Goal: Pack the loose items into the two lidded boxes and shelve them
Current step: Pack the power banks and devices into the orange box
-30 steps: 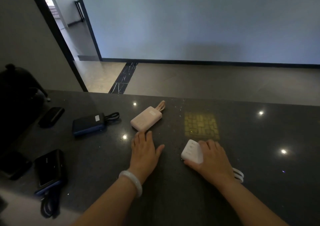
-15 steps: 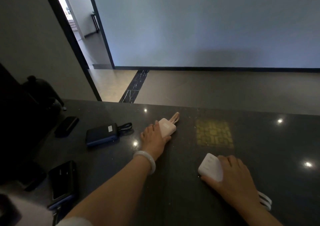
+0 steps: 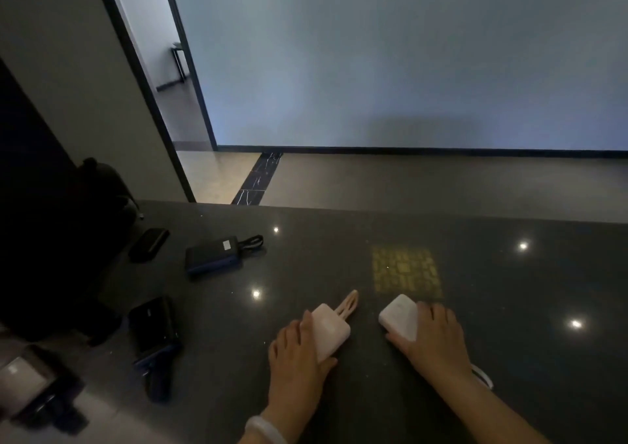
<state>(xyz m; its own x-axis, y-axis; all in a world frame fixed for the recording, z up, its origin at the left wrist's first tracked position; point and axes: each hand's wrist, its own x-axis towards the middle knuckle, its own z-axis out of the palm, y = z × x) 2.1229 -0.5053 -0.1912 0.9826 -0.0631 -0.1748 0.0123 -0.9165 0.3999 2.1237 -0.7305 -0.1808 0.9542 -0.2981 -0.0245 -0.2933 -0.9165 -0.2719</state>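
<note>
A pink power bank (image 3: 330,331) with a pink loop strap lies on the dark counter (image 3: 509,307). My left hand (image 3: 299,358) grips it from the left, thumb under its near end. A white power bank (image 3: 400,317) lies to the right, and my right hand (image 3: 435,340) holds it from the near right side; its white cable (image 3: 484,375) trails behind my wrist. A dark blue power bank (image 3: 212,256) with a black loop lies at the counter's left. A black power bank (image 3: 154,330) lies nearer, on the left. No lidded box is recognisable.
A small black case (image 3: 148,244) lies at the far left beside a dark kettle-like shape (image 3: 98,199). Dark items (image 3: 30,382) crowd the near left corner. A yellow light patch (image 3: 406,272) glows on the counter. Beyond the far edge are floor and a doorway.
My left hand reached out to the pink power bank, took hold of it and drew it back towards me, next to the white one. My right hand stayed on the white power bank.
</note>
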